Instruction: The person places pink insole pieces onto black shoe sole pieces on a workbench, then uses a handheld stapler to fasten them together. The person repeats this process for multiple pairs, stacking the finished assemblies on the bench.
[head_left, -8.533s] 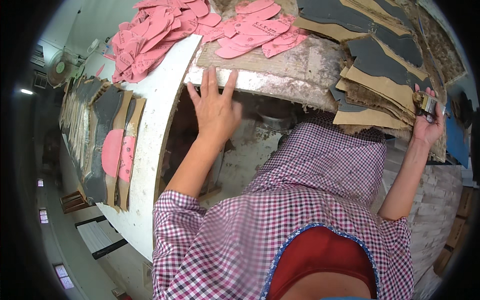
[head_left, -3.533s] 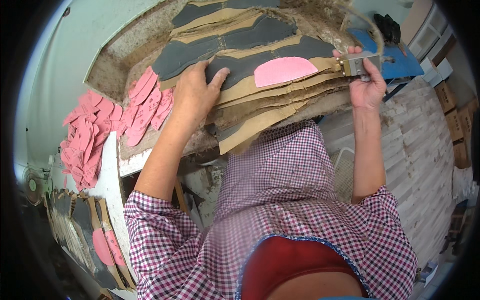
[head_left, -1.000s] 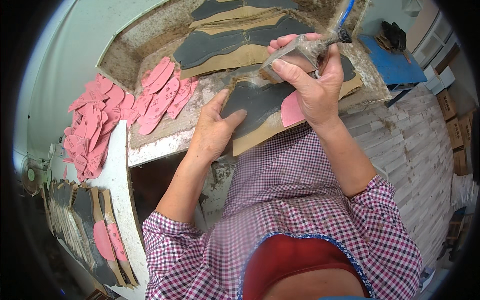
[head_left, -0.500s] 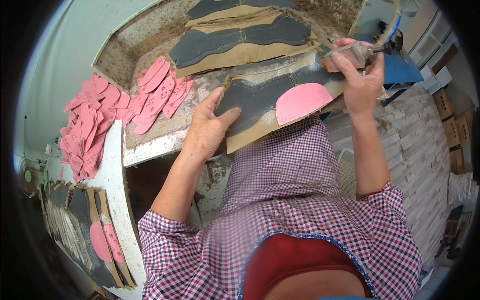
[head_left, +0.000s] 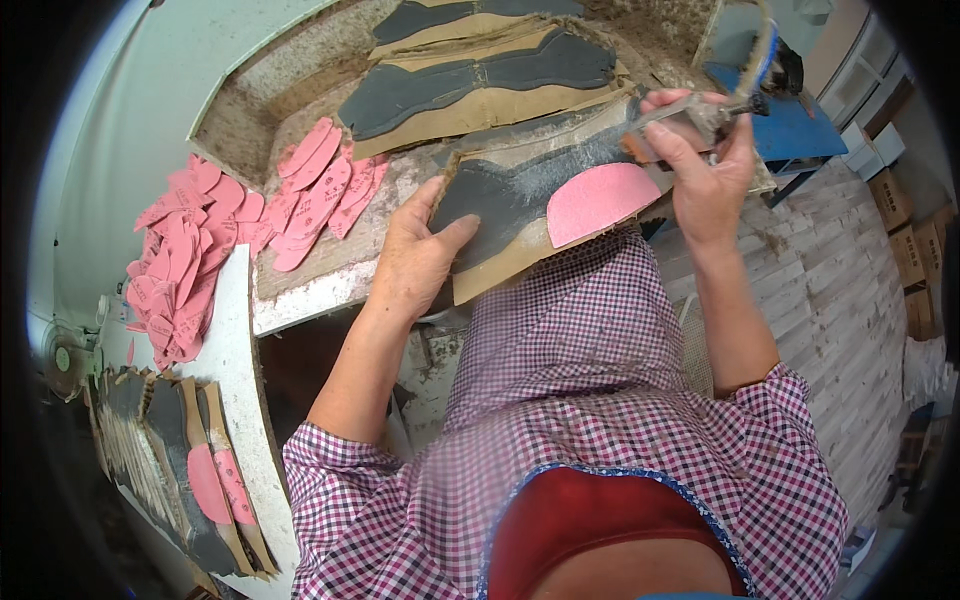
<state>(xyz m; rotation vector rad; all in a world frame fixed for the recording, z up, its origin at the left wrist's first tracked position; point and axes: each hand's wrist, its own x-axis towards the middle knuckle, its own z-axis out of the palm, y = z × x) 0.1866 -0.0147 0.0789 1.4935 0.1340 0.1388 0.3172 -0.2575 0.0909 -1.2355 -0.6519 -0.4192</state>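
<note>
My left hand [head_left: 415, 245] grips the left end of a dark grey shoe-upper-like panel [head_left: 490, 200] with a tan border, thumb on top and the other fingers out of sight beneath. A pink half-moon piece [head_left: 603, 203] lies flat on the panel's near right part. Closed around a small spray gun [head_left: 690, 125] with a hose, my right hand [head_left: 708, 170] hovers over the panel's far right side. Whitish mist or a wet film shows on the grey surface near the nozzle. Past the panel lie more grey and tan panels [head_left: 480, 85].
Loose pink pieces [head_left: 175, 265] are heaped at the left of the worktable, with another pile [head_left: 318, 190] beside them. A stack of grey panels [head_left: 165, 450] sits on the white side table [head_left: 235, 340]. A crusted booth wall [head_left: 235, 120] rises behind. A blue table [head_left: 800, 135] stands at right.
My right hand has moved the spray gun slightly left and down over the panel. The whitish patch has spread leftward on the grey. My left hand keeps its hold.
</note>
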